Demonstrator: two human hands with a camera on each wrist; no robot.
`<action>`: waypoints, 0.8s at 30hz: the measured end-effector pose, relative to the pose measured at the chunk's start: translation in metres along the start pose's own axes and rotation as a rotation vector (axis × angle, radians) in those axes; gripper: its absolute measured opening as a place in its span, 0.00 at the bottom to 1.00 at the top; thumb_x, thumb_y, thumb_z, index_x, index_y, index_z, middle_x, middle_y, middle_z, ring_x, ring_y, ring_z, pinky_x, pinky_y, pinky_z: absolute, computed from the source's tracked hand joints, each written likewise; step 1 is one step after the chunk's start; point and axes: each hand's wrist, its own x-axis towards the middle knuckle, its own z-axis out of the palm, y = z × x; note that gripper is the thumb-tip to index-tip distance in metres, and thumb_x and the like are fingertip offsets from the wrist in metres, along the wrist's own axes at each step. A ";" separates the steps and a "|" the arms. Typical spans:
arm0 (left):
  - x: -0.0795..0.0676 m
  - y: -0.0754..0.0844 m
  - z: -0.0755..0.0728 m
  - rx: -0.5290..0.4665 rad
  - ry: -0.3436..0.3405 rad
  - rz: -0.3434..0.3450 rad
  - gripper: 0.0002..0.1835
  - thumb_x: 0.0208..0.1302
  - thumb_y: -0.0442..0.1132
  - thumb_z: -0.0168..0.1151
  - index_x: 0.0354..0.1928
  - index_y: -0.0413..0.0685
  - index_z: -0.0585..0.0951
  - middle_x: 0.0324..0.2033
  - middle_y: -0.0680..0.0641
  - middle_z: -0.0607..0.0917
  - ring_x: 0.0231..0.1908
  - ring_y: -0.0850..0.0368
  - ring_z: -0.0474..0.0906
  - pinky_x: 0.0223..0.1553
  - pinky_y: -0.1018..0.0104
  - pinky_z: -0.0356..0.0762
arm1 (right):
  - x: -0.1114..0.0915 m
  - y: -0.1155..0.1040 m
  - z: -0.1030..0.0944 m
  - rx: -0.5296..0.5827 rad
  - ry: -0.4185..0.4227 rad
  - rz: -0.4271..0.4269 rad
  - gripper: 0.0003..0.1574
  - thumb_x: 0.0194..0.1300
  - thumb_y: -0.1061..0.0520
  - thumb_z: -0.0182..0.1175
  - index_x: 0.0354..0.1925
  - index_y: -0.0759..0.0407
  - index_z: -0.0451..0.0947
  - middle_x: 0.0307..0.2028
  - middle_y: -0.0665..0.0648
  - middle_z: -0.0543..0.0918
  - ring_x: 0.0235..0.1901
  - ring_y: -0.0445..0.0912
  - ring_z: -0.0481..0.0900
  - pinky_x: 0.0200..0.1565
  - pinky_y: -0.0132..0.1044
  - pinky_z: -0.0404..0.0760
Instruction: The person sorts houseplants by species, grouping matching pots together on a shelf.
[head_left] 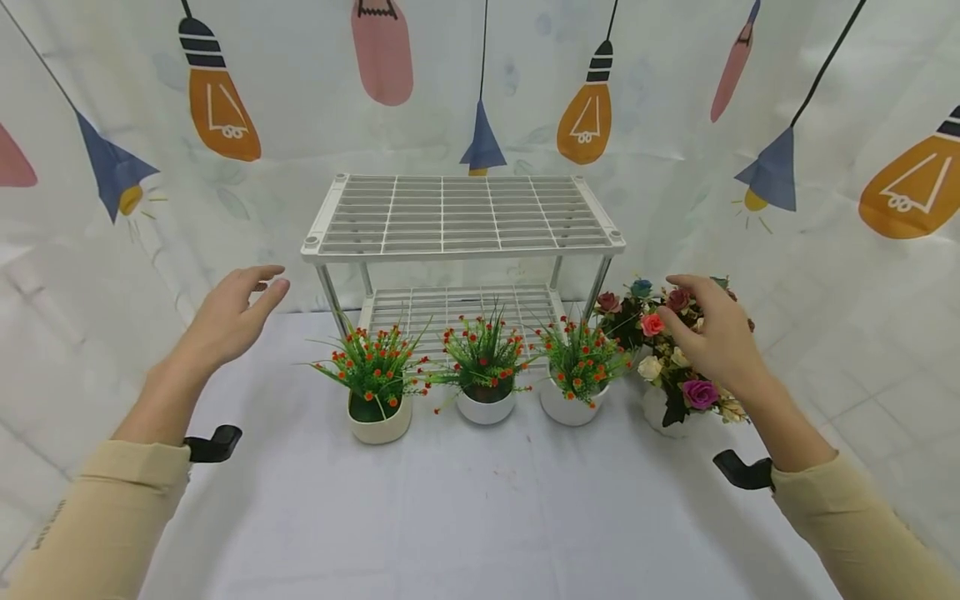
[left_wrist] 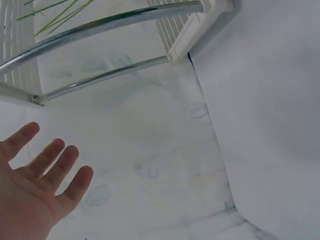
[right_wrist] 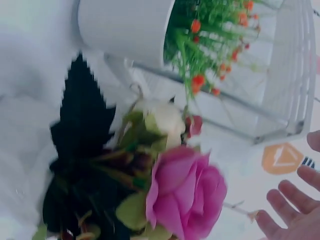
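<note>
My left hand (head_left: 234, 315) hovers to the left of a white two-tier rack (head_left: 461, 217), fingers relaxed and nothing in them. In the left wrist view that hand (left_wrist: 37, 187) has its fingers spread, apart from the rack's metal posts (left_wrist: 100, 32). On the other side, my right hand (head_left: 716, 337) is raised over a pot of artificial roses (head_left: 700, 394), holding nothing. The right wrist view has its spread fingers at the edge, with a purple rose (right_wrist: 187, 192) nearby. Potted red-flowered plants stand before the rack: left (head_left: 380, 427), middle (head_left: 486, 408) and right (head_left: 573, 407).
A white cloth covers the table (head_left: 465, 508) beneath the pots. Behind the rack hangs a curtain (head_left: 300, 100) printed with bulbs and lamps. The rack's lower shelf (head_left: 461, 302) sits close behind the plants, partly hidden by their leaves.
</note>
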 end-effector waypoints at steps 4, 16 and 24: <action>0.000 0.011 0.003 -0.117 0.052 -0.011 0.33 0.83 0.57 0.40 0.73 0.36 0.67 0.68 0.29 0.68 0.65 0.29 0.65 0.58 0.31 0.65 | -0.008 -0.011 0.005 0.058 0.048 -0.006 0.26 0.71 0.60 0.65 0.65 0.64 0.75 0.51 0.62 0.81 0.49 0.52 0.76 0.46 0.43 0.74; 0.011 0.038 0.017 -0.481 0.094 -0.040 0.32 0.83 0.57 0.41 0.68 0.35 0.69 0.59 0.46 0.76 0.58 0.52 0.73 0.55 0.70 0.78 | -0.036 -0.026 0.022 0.222 0.035 0.102 0.23 0.72 0.62 0.64 0.62 0.64 0.75 0.57 0.63 0.80 0.49 0.39 0.80 0.49 0.19 0.75; 0.019 0.043 0.021 -0.645 0.120 -0.018 0.24 0.83 0.53 0.45 0.64 0.40 0.73 0.51 0.54 0.78 0.53 0.59 0.76 0.51 0.73 0.80 | -0.063 -0.038 0.046 0.349 0.083 0.162 0.26 0.69 0.68 0.65 0.63 0.65 0.72 0.58 0.63 0.77 0.56 0.35 0.75 0.56 0.26 0.76</action>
